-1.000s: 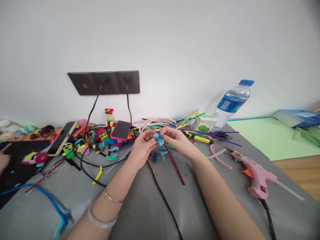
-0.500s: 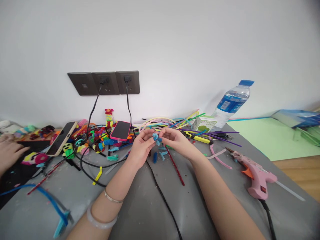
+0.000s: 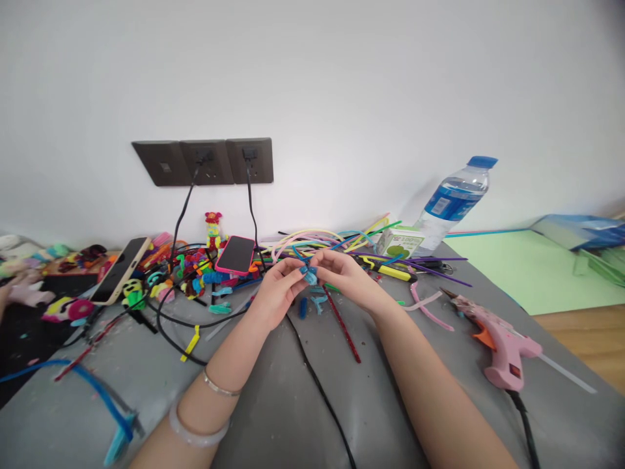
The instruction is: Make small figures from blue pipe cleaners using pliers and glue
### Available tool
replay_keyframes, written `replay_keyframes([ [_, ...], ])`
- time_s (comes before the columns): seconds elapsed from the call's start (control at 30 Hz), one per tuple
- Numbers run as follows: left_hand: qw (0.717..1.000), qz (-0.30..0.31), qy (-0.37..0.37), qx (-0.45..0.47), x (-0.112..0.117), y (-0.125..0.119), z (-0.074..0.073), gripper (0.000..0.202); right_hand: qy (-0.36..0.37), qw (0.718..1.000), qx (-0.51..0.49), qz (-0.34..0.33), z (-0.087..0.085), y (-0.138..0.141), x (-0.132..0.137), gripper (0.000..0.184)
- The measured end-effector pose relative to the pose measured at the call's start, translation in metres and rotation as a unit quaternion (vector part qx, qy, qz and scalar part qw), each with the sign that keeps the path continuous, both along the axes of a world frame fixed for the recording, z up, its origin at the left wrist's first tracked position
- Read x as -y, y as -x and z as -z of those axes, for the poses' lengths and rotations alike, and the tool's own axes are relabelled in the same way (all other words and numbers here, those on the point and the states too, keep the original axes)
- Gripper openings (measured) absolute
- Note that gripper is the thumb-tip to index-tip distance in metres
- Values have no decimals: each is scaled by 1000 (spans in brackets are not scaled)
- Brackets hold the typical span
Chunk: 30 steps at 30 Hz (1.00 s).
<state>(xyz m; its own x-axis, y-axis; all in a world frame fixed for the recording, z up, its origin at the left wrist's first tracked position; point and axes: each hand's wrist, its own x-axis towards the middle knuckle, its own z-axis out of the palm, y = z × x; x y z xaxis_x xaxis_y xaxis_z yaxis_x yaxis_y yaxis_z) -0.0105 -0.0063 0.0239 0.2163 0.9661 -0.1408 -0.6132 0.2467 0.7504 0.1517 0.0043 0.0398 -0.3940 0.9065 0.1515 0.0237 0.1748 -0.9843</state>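
Observation:
Between the fingertips of both hands is a small light-blue pipe-cleaner piece [image 3: 311, 277], partly covered by the fingers. My left hand [image 3: 277, 290] pinches it from the left, and my right hand [image 3: 347, 279] grips it from the right. Both are closed, held just above the grey table [image 3: 273, 404]. Beneath the hands lie a dark-blue pipe-cleaner piece [image 3: 303, 307] and a light-blue bent piece [image 3: 319, 302]. A red glittery pipe cleaner [image 3: 344, 329] slants down from under my right hand.
At right rests a pink hot glue gun [image 3: 508, 352]. Behind it a water bottle [image 3: 452, 205] leans on the wall beside a small box [image 3: 401, 242]. Yellow-handled pliers [image 3: 390, 270], two phones [image 3: 236, 255] and colourful pipe-cleaner figures line the back. Black cables cross the table.
The light-blue piece has been turned within my fingertips, while my hands stay nearly in place. At far left, another person's hand has drawn back toward the edge, and a pale pink figure shows there.

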Motion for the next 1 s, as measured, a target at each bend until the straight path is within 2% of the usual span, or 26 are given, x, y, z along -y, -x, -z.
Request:
replay_keyframes([
  [0.17, 999, -27, 18, -8, -2, 1, 3, 26, -19, 1000, -10, 4, -1, 0, -1, 34],
  [0.4, 998, -60, -22, -25, -2, 1, 5, 25, -23, 999, 30, 11, 2, 1, -1, 27],
  [0.7, 998, -44, -50, -12, -4, 0, 5, 34, -23, 999, 25, 29, 8, -4, -7, 25],
  [1.0, 998, -50, -14, -25, -4, 3, 6, 32, -26, 998, 23, 58, 3, -6, -7, 33],
])
